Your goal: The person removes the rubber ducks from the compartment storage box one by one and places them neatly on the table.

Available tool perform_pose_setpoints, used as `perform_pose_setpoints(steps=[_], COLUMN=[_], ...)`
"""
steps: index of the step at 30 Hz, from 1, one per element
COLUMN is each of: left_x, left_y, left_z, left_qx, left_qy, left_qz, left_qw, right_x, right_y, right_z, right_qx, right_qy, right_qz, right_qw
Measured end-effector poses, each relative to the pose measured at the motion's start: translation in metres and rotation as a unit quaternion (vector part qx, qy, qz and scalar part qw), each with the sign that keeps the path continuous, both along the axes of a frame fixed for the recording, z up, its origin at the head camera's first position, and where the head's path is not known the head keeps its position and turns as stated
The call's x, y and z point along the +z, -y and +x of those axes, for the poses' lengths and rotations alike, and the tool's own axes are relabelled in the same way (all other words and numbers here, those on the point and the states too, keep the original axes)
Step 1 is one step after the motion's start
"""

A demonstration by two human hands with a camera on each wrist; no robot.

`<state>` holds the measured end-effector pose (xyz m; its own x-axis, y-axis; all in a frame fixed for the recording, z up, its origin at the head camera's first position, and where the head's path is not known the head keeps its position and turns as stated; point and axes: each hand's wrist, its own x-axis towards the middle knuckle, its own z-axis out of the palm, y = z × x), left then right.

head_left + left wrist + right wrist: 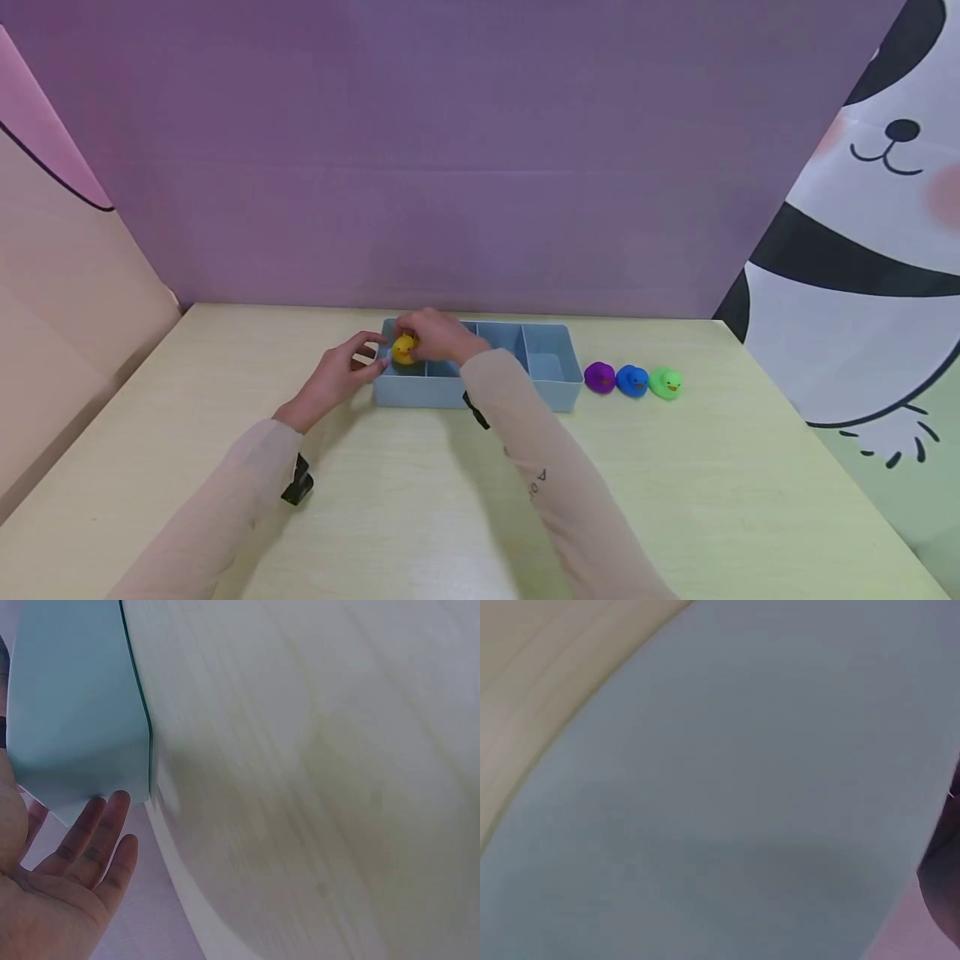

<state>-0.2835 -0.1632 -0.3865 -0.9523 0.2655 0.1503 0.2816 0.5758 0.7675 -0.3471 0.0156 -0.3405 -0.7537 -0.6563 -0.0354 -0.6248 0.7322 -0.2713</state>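
Observation:
A yellow rubber duck (404,349) is in the leftmost compartment of the light blue divided box (480,395). My right hand (440,335) reaches over the box from the right and pinches the duck between thumb and fingers. At the box's left end is my left hand (347,367), its thumb and fingers spread around that end. In the left wrist view its fingertips (118,801) lie right at the end wall of the box (82,705). The box wall (727,765) fills most of the right wrist view, with only a sliver of the right hand showing.
To the right of the box, a purple duck (600,377), a blue duck (632,381) and a green duck (666,383) stand in a row on the pale wooden table (420,517). Behind the table rises a purple backdrop (450,167), with a panda picture (862,333) at the right.

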Motion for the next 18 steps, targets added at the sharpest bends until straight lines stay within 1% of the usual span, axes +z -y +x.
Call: perform_pose_setpoints(steps=[7, 13, 18], left_x=[-0.001, -0.002, -0.001], left_y=[0.001, 0.002, 0.001], left_z=[0.000, 0.000, 0.000], left_qx=[-0.002, -0.008, -0.004], left_qy=[-0.003, -0.008, -0.005], left_qz=[0.002, 0.007, 0.006], left_qw=[1.0000, 0.9999, 1.0000], right_x=[0.009, 0.021, 0.030], right_y=[-0.003, -0.006, -0.009], right_z=[0.001, 0.007, 0.010], right_qx=[0.006, 0.001, -0.001], right_qy=[-0.014, -0.030, -0.039], right_qz=[-0.004, -0.009, -0.009], right_qw=[0.9999, 0.9995, 0.9992])
